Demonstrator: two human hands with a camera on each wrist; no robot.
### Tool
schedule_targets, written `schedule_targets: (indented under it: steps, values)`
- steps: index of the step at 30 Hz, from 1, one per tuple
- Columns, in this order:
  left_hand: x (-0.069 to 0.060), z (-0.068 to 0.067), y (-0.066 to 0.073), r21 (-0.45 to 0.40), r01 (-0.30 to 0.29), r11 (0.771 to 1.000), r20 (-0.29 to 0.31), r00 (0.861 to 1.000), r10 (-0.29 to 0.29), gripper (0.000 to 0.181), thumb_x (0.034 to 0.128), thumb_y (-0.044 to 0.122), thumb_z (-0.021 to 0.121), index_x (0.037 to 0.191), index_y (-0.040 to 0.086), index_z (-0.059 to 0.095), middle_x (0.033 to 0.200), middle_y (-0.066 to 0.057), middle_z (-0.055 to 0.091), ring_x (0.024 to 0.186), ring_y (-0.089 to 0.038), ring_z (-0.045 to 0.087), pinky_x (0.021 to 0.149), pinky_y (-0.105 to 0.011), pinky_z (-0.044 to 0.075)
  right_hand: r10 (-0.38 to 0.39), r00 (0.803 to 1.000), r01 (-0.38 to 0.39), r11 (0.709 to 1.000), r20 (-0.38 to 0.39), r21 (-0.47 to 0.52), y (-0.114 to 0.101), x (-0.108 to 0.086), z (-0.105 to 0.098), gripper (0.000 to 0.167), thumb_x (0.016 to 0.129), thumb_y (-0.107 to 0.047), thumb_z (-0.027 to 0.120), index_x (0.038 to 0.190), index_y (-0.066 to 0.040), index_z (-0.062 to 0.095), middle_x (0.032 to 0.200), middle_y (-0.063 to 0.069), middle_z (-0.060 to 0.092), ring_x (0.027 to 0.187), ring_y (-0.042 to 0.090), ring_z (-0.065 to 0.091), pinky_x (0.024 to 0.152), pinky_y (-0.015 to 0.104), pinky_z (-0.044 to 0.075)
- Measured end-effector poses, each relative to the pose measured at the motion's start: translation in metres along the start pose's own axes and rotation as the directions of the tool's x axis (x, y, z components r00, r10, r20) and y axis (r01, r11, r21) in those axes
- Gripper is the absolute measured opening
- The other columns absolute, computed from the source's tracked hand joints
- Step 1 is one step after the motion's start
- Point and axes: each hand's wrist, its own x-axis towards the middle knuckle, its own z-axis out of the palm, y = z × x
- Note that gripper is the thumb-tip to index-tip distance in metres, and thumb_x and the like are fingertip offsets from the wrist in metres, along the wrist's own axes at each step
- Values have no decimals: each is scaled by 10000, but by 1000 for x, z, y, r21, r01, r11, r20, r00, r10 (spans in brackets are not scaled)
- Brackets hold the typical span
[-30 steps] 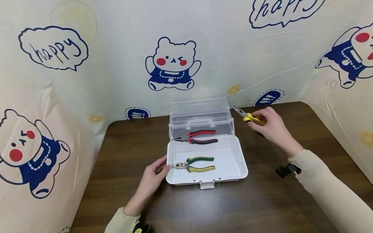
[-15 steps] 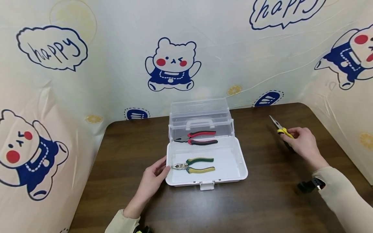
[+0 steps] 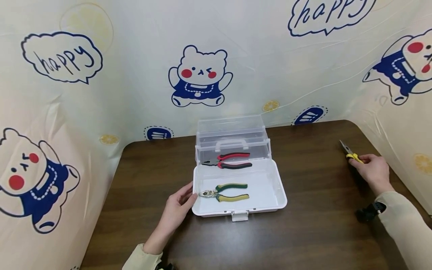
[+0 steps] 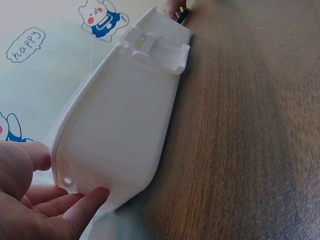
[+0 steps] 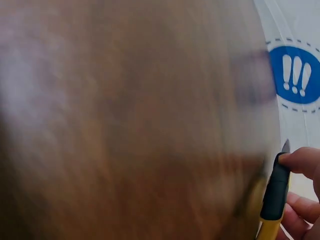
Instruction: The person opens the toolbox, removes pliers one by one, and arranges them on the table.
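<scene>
A white toolbox (image 3: 264,187) stands with its lid raised. My left hand (image 3: 177,206) holds its left end, thumb and fingers against the rim and outer wall, as the left wrist view shows. Inside lie combination pliers with green and yellow handles (image 3: 233,198). Pliers with red and black handles (image 3: 236,165) lie at the back by the clear tray; whether in or behind it, I cannot tell. Far to the right, my right hand (image 3: 374,172) grips needle-nose pliers with yellow and black handles (image 3: 353,155) over the table, tips pointing back left.
The clear lid and trays (image 3: 231,127) rise at the toolbox's back, near the patterned curtain (image 3: 260,67). A latch (image 3: 240,216) hangs at the front. The brown wooden table (image 3: 314,195) extends on both sides. Much of the right wrist view is blurred.
The right hand has carried the needle-nose pliers from beside the raised lid to the right and toward the front of the table. The left hand and toolbox stay in place.
</scene>
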Motion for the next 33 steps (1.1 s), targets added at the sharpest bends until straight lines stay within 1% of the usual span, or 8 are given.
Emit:
schedule_targets:
  steps: [3, 10, 16, 24, 26, 28, 31, 33]
  values:
    - [0, 1, 0, -5, 2, 1000, -1, 1000, -2, 490, 1010, 73, 685, 1477, -5, 562, 1420, -206, 626, 1240, -337, 652, 888, -120, 492, 27, 1000, -27, 1000, 1, -7, 6, 2, -5, 566, 1001, -311, 647, 1216, 209, 587, 1121, 384, 605, 960, 470, 557, 659, 338, 395]
    - [1, 1, 0, 7, 5, 1000, -2, 1000, -5, 491, 1007, 74, 687, 1475, -9, 562, 1417, -204, 629, 1239, -341, 653, 889, -124, 495, 40, 999, -41, 998, -33, -36, 9, 0, -6, 548, 983, -287, 633, 1202, 214, 591, 1142, 410, 545, 1020, 536, 506, 715, 408, 374]
    - [0, 0, 0, 12, 4, 1000, 4, 1000, -4, 490, 1013, 92, 686, 1479, 4, 563, 1416, -198, 632, 1236, -327, 654, 889, -127, 494, 38, 998, -38, 999, -59, 4, 11, -3, -3, 550, 1005, -303, 640, 1249, 188, 605, 1187, 390, 620, 1010, 489, 554, 708, 345, 358]
    - [0, 0, -1, -15, -10, 1000, -2, 1000, 10, 478, 1016, 93, 679, 1473, 5, 570, 1410, -195, 637, 1239, -328, 652, 900, -134, 496, 26, 999, -26, 1000, -40, 13, 11, -4, -7, 564, 1029, -329, 614, 1299, 165, 595, 1206, 384, 630, 976, 441, 572, 674, 307, 374]
    - [0, 0, -2, -19, -14, 1000, 0, 1000, 14, 475, 1017, 88, 675, 1472, 3, 570, 1410, -195, 636, 1241, -327, 651, 907, -138, 498, 14, 998, -13, 1000, -55, 15, 9, -6, -7, 553, 1028, -316, 614, 1292, 170, 597, 1186, 386, 635, 965, 450, 584, 671, 307, 378]
    - [0, 0, -2, -20, -18, 1000, 3, 1000, 18, 474, 1018, 87, 673, 1472, -2, 568, 1410, -201, 634, 1243, -327, 649, 909, -141, 499, -18, 996, 20, 1000, -86, 12, 6, -8, -7, 525, 1024, -286, 623, 1271, 178, 601, 1168, 391, 637, 960, 479, 596, 685, 329, 387]
    - [-1, 0, -1, -14, -20, 1000, 6, 1000, 20, 476, 1022, 95, 671, 1475, -5, 564, 1416, -205, 629, 1246, -324, 647, 907, -137, 496, -96, 986, 98, 995, -138, 6, -3, -11, -5, 469, 1009, -226, 639, 1238, 183, 611, 1155, 405, 636, 1001, 528, 587, 764, 438, 399]
    - [-1, 0, -1, -9, -16, 1000, 6, 1000, 16, 478, 1022, 97, 671, 1478, -1, 562, 1419, -201, 628, 1246, -321, 647, 903, -133, 494, -142, 979, 145, 989, -147, 8, -12, -11, -5, 449, 1006, -201, 641, 1238, 181, 608, 1154, 412, 617, 1017, 544, 568, 786, 497, 388]
